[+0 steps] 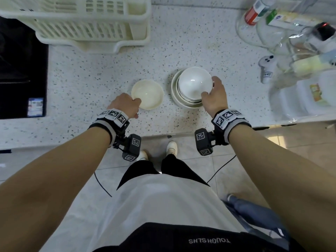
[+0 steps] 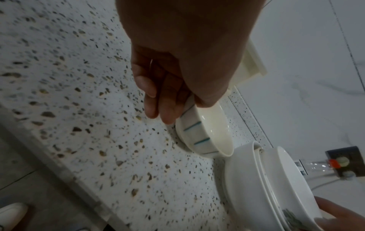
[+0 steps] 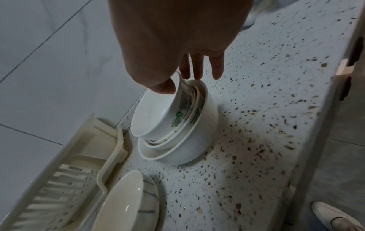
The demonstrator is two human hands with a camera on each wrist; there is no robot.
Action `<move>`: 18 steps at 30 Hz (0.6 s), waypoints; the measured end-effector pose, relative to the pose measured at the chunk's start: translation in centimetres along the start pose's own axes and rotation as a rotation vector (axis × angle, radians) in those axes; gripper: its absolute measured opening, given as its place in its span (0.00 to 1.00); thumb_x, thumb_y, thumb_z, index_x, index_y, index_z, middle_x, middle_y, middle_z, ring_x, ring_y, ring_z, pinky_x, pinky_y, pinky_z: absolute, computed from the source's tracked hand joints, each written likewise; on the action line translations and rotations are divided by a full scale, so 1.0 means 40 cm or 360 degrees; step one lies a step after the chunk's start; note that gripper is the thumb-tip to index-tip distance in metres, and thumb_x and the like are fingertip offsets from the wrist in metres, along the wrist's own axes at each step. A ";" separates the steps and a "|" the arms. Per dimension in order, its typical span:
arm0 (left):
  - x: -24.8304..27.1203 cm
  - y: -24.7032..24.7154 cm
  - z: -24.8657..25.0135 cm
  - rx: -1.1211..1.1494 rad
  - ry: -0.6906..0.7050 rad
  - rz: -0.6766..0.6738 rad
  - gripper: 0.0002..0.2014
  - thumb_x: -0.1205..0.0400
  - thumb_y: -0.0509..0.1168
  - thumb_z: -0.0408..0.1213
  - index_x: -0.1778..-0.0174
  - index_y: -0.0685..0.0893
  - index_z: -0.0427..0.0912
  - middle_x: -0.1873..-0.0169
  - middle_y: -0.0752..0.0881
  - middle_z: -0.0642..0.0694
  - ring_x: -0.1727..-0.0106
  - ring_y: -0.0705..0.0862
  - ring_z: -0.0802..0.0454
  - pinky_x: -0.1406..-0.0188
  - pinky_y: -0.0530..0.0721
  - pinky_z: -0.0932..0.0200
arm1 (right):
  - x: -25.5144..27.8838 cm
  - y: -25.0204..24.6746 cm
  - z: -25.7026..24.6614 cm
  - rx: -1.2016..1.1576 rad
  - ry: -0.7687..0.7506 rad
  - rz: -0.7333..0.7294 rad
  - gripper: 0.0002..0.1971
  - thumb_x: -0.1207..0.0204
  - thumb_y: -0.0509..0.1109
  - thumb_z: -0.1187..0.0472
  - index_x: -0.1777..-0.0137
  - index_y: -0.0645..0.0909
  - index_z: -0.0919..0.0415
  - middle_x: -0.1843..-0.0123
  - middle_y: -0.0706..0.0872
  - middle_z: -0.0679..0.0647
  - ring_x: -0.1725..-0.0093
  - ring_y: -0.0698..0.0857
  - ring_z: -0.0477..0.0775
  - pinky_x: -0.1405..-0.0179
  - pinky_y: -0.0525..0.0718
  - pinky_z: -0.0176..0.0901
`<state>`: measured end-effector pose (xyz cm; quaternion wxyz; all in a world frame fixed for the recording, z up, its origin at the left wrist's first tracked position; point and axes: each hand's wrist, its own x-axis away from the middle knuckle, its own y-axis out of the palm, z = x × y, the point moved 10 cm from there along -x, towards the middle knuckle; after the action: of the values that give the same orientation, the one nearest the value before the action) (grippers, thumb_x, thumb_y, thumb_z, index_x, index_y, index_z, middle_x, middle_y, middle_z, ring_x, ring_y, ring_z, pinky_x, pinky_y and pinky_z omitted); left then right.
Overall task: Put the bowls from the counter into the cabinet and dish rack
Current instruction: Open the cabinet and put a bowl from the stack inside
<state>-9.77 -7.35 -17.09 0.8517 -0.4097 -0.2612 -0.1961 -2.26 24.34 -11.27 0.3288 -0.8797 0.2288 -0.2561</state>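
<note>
Cream bowl [image 1: 147,94] upright, rim pinched by left hand [image 1: 125,106]; right hand [image 1: 215,96] grips tilted top white bowl [image 1: 195,82] of one nested stack [image 1: 175,95]; one dish rack [image 1: 87,20].

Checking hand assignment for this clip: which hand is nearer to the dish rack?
Left. The left hand grips the cream bowl just in front of the dish rack; the right hand holds the top bowl of the stack, farther to the right.

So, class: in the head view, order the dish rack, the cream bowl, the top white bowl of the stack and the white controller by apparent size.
1. Dish rack
2. Top white bowl, raised nearer the camera, so unsure against 3
3. Cream bowl
4. White controller
</note>
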 end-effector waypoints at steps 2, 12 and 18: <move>0.002 0.013 -0.004 0.0037 0.0012 -0.0019 0.23 0.23 0.55 0.51 0.64 0.89 0.37 0.76 0.90 0.44 0.64 0.92 0.42 0.52 0.90 0.45 | 0.015 -0.001 0.012 -0.0081 0.0033 0.0043 0.31 0.27 0.62 0.65 0.21 0.64 0.58 0.28 0.75 0.61 0.32 0.77 0.61 0.31 0.80 0.58; 0.094 0.112 0.001 -0.0231 0.0666 0.0076 0.18 0.24 0.55 0.48 0.55 0.86 0.41 0.54 0.90 0.43 0.51 0.87 0.42 0.48 0.84 0.45 | 0.169 -0.029 0.138 0.0037 0.0055 0.0107 0.21 0.17 0.58 0.59 0.24 0.72 0.59 0.28 0.78 0.56 0.32 0.80 0.55 0.29 0.78 0.55; 0.162 0.223 -0.082 -0.0516 0.0915 0.0231 0.25 0.22 0.63 0.36 0.27 0.73 0.45 0.22 0.70 0.46 0.19 0.64 0.46 0.19 0.58 0.37 | 0.280 0.120 0.169 0.0539 -0.0464 -0.0402 0.13 0.20 0.59 0.63 0.44 0.85 0.56 0.45 0.89 0.52 0.48 0.86 0.54 0.48 0.85 0.49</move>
<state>1.15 -5.52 -20.21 0.8261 -0.4852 0.0539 -0.2815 9.23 17.82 -15.66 0.4664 -0.8614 0.0211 -0.2003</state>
